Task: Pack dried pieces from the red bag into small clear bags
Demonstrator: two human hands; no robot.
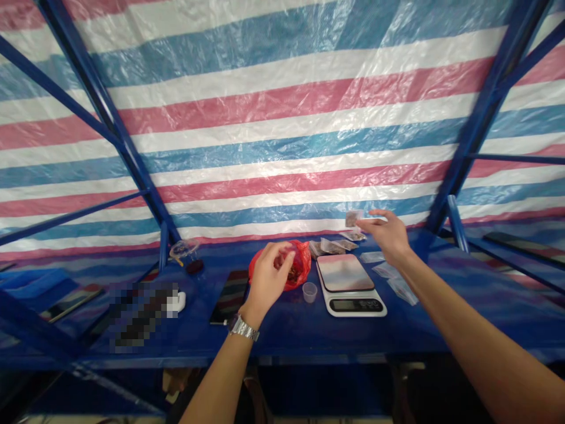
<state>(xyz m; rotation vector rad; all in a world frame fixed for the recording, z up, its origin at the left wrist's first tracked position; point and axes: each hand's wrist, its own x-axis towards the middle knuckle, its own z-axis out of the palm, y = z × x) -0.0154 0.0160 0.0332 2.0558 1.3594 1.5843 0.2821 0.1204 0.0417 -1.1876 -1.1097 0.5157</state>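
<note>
My right hand [388, 235] is raised at the back of the table, its fingertips pinching a small clear plastic bag [352, 219] with brownish contents. Below it, several similar filled bags [336, 246] lie behind a white kitchen scale [351, 282]. My left hand [270, 274] hovers over a red plastic bag [302, 277] holding small dark brown pieces; its fingers are curved, with a gap between thumb and fingers and nothing visible in them. Between the red bag and the scale stands a small clear plastic cup [309, 292].
Flat clear bags [401, 288] lie right of the scale. Left of my left hand are a dark tablet-like device [229, 297], a white object [179, 302] and a crumpled clear bag [185, 250]. Blue metal posts [132, 159] and a striped sheet [282, 147] bound the blue table [282, 330].
</note>
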